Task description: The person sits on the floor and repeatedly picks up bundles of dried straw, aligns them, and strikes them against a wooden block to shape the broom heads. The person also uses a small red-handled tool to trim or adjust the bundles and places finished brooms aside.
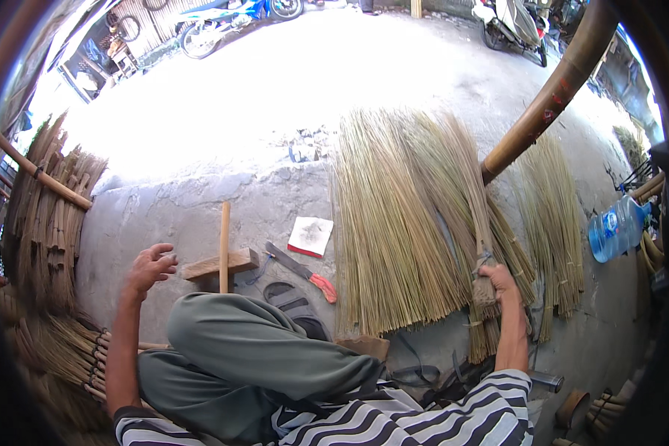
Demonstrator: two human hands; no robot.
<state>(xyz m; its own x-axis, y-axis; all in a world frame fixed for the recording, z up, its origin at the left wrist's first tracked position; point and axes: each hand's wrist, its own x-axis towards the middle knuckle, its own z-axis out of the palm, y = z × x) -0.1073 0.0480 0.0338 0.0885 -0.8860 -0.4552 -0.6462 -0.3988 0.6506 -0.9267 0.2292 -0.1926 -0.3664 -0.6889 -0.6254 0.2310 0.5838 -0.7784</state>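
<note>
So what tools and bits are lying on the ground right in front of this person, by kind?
Knife with orange handle: 1
Wooden cross-shaped block: 1
Sandals: 2
White and red card: 1
Plastic water bottle: 1
Total: 6
The right hand grips a broom bundle; the left hand is empty.

A single view is given, taken from the head and aimed steeply down; the lap and concrete floor are seen close; edges are bent by the fisheye lens.

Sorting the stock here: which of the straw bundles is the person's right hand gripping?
The tied bundle under the right hand, gripped at its binding; the others lie untouched.
</note>
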